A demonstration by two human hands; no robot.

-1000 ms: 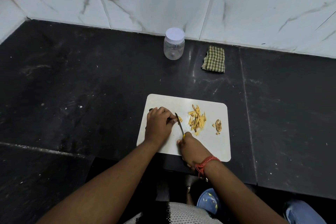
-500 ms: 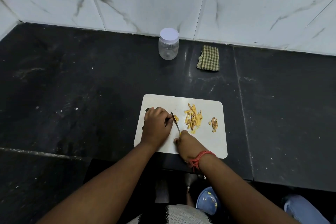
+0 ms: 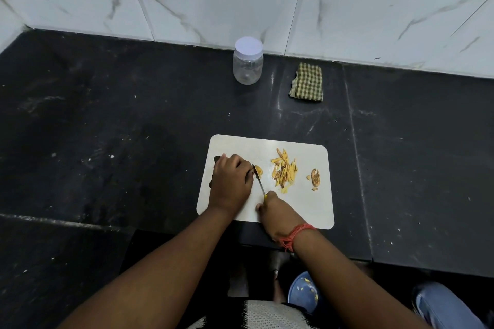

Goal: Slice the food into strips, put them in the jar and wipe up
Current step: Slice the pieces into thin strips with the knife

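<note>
Yellow strips (image 3: 284, 170) lie piled on my board (image 3: 307, 208); left hand (image 3: 231, 181) pins the last piece (image 3: 258, 170), right hand (image 3: 278, 212) grips the knife (image 3: 258, 180). Jar (image 3: 247, 61) lidded, cloth (image 3: 307, 82) untouched.

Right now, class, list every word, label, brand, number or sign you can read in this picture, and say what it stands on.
None can be read. The jar and its lid show no label, and the cloth, cutting board and knife show no print either.
</note>
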